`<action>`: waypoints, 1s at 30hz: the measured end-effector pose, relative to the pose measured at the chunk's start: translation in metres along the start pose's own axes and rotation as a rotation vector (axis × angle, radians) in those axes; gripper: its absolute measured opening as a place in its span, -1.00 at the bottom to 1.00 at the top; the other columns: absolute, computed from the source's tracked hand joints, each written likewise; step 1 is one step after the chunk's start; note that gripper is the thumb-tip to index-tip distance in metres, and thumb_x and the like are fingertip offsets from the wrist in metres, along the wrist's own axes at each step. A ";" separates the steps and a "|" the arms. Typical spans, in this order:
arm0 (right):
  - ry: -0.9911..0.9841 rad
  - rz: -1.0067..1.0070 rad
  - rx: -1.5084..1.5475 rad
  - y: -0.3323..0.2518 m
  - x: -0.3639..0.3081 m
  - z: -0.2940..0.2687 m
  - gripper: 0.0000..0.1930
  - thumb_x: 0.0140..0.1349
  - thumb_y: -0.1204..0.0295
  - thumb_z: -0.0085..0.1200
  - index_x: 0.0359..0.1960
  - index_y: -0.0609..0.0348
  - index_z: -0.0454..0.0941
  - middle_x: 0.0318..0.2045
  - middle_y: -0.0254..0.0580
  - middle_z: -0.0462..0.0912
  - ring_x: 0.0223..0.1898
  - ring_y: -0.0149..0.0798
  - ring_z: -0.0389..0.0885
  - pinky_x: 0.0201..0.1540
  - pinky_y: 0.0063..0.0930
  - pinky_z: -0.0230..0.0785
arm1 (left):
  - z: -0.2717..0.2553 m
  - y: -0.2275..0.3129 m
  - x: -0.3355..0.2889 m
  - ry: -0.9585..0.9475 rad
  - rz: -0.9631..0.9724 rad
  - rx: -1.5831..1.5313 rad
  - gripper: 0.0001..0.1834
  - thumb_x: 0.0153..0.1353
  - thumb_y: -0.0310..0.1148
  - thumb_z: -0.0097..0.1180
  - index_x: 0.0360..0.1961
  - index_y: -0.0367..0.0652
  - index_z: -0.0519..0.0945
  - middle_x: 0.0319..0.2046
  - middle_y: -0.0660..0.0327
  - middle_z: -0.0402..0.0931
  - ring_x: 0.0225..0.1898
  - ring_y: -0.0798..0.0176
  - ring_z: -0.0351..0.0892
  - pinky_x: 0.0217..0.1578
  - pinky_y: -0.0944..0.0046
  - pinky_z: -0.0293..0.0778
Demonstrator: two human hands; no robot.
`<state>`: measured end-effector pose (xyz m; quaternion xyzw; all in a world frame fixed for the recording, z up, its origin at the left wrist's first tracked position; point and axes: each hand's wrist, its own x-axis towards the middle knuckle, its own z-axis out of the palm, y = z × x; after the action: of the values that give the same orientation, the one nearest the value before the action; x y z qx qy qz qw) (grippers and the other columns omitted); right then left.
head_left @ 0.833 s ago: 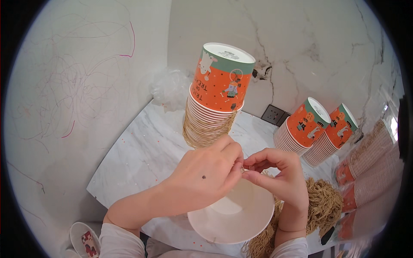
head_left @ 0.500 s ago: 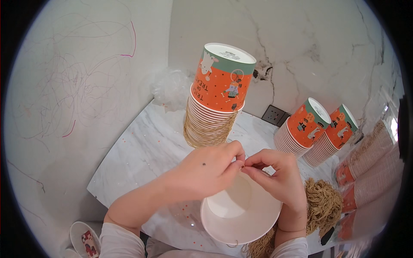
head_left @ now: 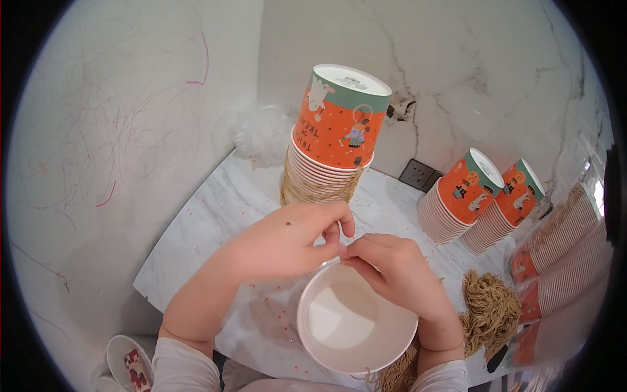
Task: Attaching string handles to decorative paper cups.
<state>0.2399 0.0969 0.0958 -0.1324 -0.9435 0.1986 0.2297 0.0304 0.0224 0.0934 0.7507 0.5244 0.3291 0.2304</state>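
Note:
A white paper bucket (head_left: 397, 320) stands mouth up in front of me, its inside pale and bare. Over its far rim my left hand (head_left: 297, 235) and my right hand (head_left: 398, 268) meet at the fingertips. Thumb and fingers of the right hand are pinched together; the left fingers curl in beside them. Whatever lies between the tips is too small to make out. Just beyond my left hand rises an upside-down stack of orange and green paper buckets (head_left: 339, 127), with tan cord loops (head_left: 320, 189) around its lower rims.
Tan cord bundles (head_left: 490, 307) lie by my right forearm. Two more bucket stacks (head_left: 460, 196) stand near a black wall socket (head_left: 416, 174), and plastic-wrapped stacks (head_left: 562, 261) fill the right edge. Crumpled clear plastic (head_left: 261, 134) sits at the back corner. A white bin (head_left: 124, 346) stands lower left.
Both hands have shifted left, still together at the fingertips. The white bucket has moved slightly left and turned, so more of its far rim shows.

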 end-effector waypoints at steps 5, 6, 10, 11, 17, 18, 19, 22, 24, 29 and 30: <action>-0.041 0.050 -0.028 0.003 0.003 0.009 -0.89 0.11 0.55 0.24 -0.31 0.20 0.63 -0.40 -0.11 0.65 -0.36 -0.05 0.67 -0.31 -0.30 0.51 | -0.005 0.005 0.003 0.005 -0.214 -0.459 -0.78 0.30 -0.44 0.08 -0.05 -0.21 0.45 -0.37 0.24 0.50 -0.42 0.39 0.57 -0.38 0.41 0.44; -0.014 0.002 -0.035 0.005 0.003 0.009 -0.90 0.13 0.54 0.22 -0.30 0.18 0.62 -0.38 -0.14 0.65 -0.34 -0.06 0.67 -0.31 -0.28 0.52 | -0.007 0.009 0.004 -0.001 -0.255 -0.416 -0.79 0.31 -0.44 0.07 -0.05 -0.22 0.45 -0.36 0.23 0.49 -0.44 0.40 0.57 -0.39 0.43 0.43; 0.028 0.012 0.088 0.003 0.003 0.004 -0.89 0.14 0.56 0.23 -0.28 0.18 0.61 -0.32 -0.16 0.65 -0.30 -0.08 0.68 -0.27 -0.32 0.53 | 0.000 0.003 0.005 0.050 -0.208 -0.181 -0.78 0.30 -0.44 0.09 -0.06 -0.24 0.46 -0.37 0.19 0.51 -0.46 0.32 0.58 -0.42 0.35 0.44; 0.028 0.013 0.089 0.004 0.004 0.003 -0.89 0.14 0.56 0.23 -0.28 0.18 0.61 -0.32 -0.16 0.65 -0.30 -0.08 0.68 -0.27 -0.32 0.53 | 0.001 -0.001 0.004 0.050 -0.210 -0.182 -0.78 0.30 -0.44 0.09 -0.06 -0.24 0.46 -0.37 0.19 0.51 -0.46 0.32 0.58 -0.42 0.35 0.44; 0.107 0.124 0.311 0.016 0.002 0.000 -0.91 0.21 0.55 0.21 -0.26 0.25 0.62 -0.35 -0.22 0.69 -0.35 -0.31 0.66 -0.30 -0.46 0.47 | 0.002 -0.002 0.003 0.027 -0.108 0.004 -0.76 0.19 -0.47 0.13 -0.11 -0.25 0.49 -0.41 0.10 0.55 -0.47 0.14 0.58 -0.42 0.15 0.43; 0.074 0.185 0.388 0.016 0.003 -0.001 -0.92 0.22 0.54 0.21 -0.26 0.26 0.63 -0.39 -0.26 0.69 -0.38 -0.39 0.63 -0.32 -0.52 0.44 | 0.003 -0.002 0.002 0.023 -0.104 0.007 -0.75 0.17 -0.47 0.14 -0.12 -0.25 0.50 -0.40 0.10 0.55 -0.47 0.14 0.58 -0.41 0.15 0.43; 0.040 0.245 0.466 0.016 0.004 -0.002 -0.92 0.23 0.53 0.21 -0.27 0.27 0.63 -0.43 -0.31 0.69 -0.40 -0.47 0.59 -0.35 -0.57 0.40 | 0.003 -0.002 0.002 0.019 -0.100 0.011 -0.74 0.15 -0.47 0.15 -0.12 -0.25 0.50 -0.40 0.10 0.55 -0.46 0.15 0.58 -0.41 0.16 0.44; 0.029 0.336 0.586 0.015 0.005 -0.001 -0.92 0.24 0.51 0.22 -0.29 0.26 0.65 -0.47 -0.38 0.69 -0.45 -0.54 0.53 -0.40 -0.61 0.33 | 0.005 -0.002 0.002 0.013 -0.089 0.063 -0.71 0.09 -0.48 0.16 -0.13 -0.26 0.50 -0.40 0.10 0.55 -0.45 0.12 0.59 -0.40 0.15 0.45; 0.023 0.339 0.513 0.016 0.007 -0.003 -0.91 0.23 0.50 0.22 -0.28 0.27 0.66 -0.46 -0.35 0.69 -0.48 -0.53 0.52 -0.41 -0.60 0.33 | 0.006 0.000 0.000 0.019 -0.094 0.117 -0.70 0.07 -0.48 0.17 -0.13 -0.26 0.51 -0.40 0.09 0.55 -0.44 0.10 0.58 -0.39 0.14 0.45; 0.108 0.309 0.298 0.020 0.007 0.003 -0.87 0.22 0.49 0.23 -0.25 0.28 0.67 -0.45 -0.24 0.69 -0.52 -0.45 0.51 -0.44 -0.54 0.34 | 0.006 0.007 -0.001 0.029 -0.148 0.176 -0.75 0.06 -0.48 0.16 -0.20 -0.27 0.54 -0.40 0.07 0.55 -0.42 0.05 0.57 -0.37 0.12 0.46; 0.099 0.295 0.298 0.021 0.007 0.004 -0.87 0.22 0.49 0.22 -0.24 0.28 0.66 -0.44 -0.20 0.69 -0.51 -0.41 0.53 -0.44 -0.52 0.36 | 0.006 0.007 -0.001 0.058 -0.138 0.159 -0.79 0.06 -0.47 0.17 -0.24 -0.27 0.55 -0.40 0.07 0.55 -0.42 0.04 0.57 -0.38 0.12 0.46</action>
<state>0.2351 0.1163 0.0864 -0.2431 -0.8617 0.3607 0.2614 0.0396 0.0189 0.0940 0.7188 0.6058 0.2913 0.1772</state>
